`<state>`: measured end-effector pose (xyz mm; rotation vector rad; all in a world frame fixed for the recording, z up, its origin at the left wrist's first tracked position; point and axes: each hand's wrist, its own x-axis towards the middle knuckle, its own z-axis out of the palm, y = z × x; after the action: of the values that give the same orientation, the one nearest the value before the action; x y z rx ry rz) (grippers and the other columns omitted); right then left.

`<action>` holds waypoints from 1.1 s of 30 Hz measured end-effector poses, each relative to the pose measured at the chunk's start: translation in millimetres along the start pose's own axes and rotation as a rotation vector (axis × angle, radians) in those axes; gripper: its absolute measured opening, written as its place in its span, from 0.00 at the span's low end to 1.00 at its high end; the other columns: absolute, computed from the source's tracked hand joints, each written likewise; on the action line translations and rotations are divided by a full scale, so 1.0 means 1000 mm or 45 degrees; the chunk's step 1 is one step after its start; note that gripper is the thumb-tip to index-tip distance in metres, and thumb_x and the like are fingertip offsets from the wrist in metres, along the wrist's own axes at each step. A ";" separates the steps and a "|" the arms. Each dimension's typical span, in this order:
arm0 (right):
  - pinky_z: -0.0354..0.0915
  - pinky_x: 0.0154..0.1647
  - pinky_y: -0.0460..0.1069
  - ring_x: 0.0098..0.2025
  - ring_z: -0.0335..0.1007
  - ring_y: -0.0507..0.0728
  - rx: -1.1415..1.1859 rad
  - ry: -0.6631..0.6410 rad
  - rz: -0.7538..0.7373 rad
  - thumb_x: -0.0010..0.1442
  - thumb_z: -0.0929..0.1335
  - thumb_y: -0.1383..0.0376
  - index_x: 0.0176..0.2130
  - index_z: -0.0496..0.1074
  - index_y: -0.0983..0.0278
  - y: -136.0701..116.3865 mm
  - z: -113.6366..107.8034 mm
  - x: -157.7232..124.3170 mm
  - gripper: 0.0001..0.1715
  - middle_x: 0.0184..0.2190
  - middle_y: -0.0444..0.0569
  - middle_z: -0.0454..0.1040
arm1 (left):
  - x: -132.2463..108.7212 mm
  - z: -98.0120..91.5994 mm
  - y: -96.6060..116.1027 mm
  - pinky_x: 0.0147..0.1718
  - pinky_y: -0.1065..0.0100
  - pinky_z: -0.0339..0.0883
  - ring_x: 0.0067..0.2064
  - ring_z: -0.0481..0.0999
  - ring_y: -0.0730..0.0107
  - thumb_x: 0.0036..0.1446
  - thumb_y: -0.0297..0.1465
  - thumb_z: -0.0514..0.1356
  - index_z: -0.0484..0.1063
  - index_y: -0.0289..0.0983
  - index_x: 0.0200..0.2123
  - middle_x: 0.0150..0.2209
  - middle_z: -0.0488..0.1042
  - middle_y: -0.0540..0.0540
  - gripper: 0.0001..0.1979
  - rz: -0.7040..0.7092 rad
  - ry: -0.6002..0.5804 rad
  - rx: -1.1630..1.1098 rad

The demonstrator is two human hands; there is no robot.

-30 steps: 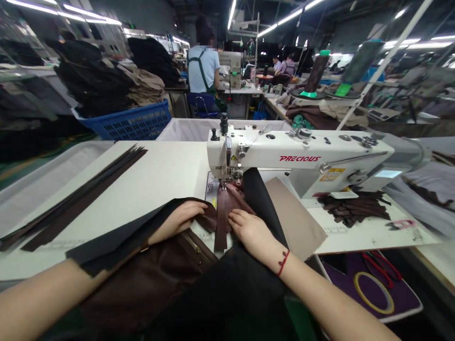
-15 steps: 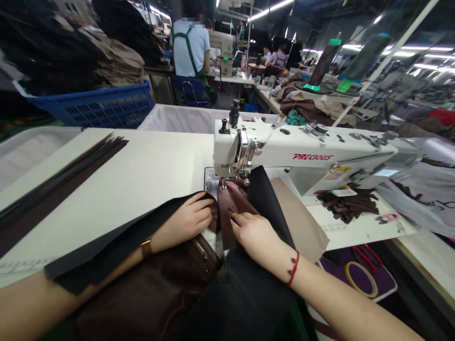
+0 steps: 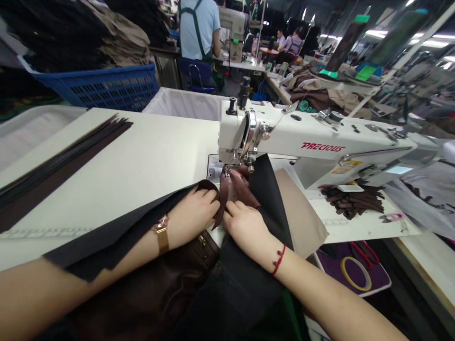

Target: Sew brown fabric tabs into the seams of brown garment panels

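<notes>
Two hands met on a white table – left hand and right hand each pinching a brown leather strip with closed fingertips, its far end beneath the sewing machine needle.

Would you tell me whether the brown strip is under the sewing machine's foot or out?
Under it: the brown strip reaches beneath the sewing machine foot; left hand and right hand hold it.

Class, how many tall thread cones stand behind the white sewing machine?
2: a dark cone at upper right, and a blurred cone just right of it. Others may be hidden.
</notes>
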<state>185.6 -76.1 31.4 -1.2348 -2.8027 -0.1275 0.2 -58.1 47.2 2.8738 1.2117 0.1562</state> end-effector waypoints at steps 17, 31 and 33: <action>0.68 0.51 0.52 0.48 0.72 0.56 0.769 0.235 -0.021 0.67 0.61 0.68 0.46 0.72 0.62 0.025 0.008 -0.010 0.12 0.44 0.51 0.77 | -0.008 0.008 0.008 0.43 0.55 0.72 0.43 0.72 0.55 0.56 0.24 0.60 0.74 0.31 0.39 0.42 0.73 0.38 0.07 0.019 0.125 -0.125; 0.63 0.59 0.56 0.53 0.69 0.58 0.477 0.191 -0.174 0.65 0.64 0.71 0.46 0.73 0.67 0.017 0.008 -0.011 0.11 0.48 0.56 0.75 | -0.017 0.039 -0.015 0.55 0.65 0.68 0.57 0.70 0.66 0.63 0.20 0.47 0.67 0.37 0.56 0.57 0.69 0.41 0.21 0.117 0.290 -0.572; 0.64 0.57 0.55 0.51 0.70 0.59 0.447 0.181 -0.150 0.65 0.64 0.70 0.45 0.73 0.67 0.015 0.009 -0.010 0.10 0.46 0.56 0.76 | -0.012 0.035 -0.022 0.55 0.66 0.68 0.56 0.70 0.66 0.64 0.22 0.48 0.68 0.36 0.55 0.57 0.68 0.39 0.19 0.146 0.273 -0.588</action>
<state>203.0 -72.3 21.7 -0.9422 -2.6256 0.2505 -20.6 -50.3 10.2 2.5603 0.8854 0.6654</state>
